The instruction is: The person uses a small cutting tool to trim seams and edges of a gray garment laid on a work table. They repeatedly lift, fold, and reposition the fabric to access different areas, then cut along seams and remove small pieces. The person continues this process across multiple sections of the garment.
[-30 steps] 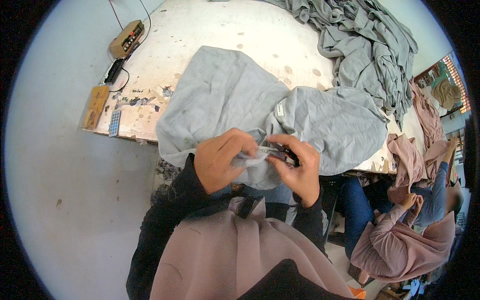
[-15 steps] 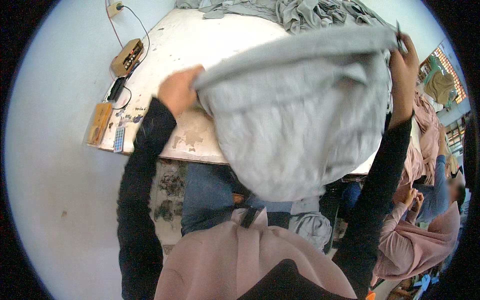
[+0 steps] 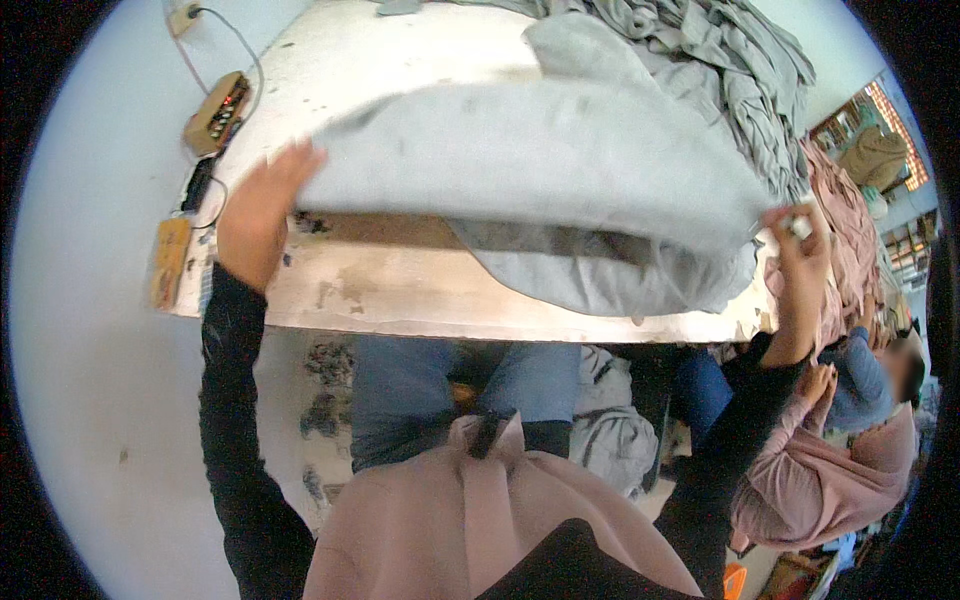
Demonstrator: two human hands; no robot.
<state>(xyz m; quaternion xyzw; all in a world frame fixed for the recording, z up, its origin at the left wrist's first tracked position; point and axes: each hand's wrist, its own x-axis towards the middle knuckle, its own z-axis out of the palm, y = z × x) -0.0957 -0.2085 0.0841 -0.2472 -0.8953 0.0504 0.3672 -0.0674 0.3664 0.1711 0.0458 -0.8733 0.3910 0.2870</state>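
Observation:
A grey cloth piece (image 3: 520, 150) is stretched between my two hands above the table, its front edge lifted and throwing a shadow. Its lower part (image 3: 590, 280) lies on the tabletop with a curved border. At the cloth's left end my left hand (image 3: 258, 215) is closed on the edge, slightly blurred. My right hand (image 3: 798, 255) pinches the right corner. Something small and pale shows among the right fingers, too blurred to name.
The white, paint-worn table (image 3: 400, 315) runs out in front of me. Heaped grey cloth (image 3: 720, 70) lies at its far right. A brown control box (image 3: 217, 112) and a wooden block (image 3: 170, 262) stand along the left wall. At right, a person in pink (image 3: 830, 480) sits near pink cloth (image 3: 845, 230).
The cloth has come down from a raised, hanging position and spread over the table. My left hand moved left and down; my right hand came lower. A dark pointed tip by the right hand no longer shows.

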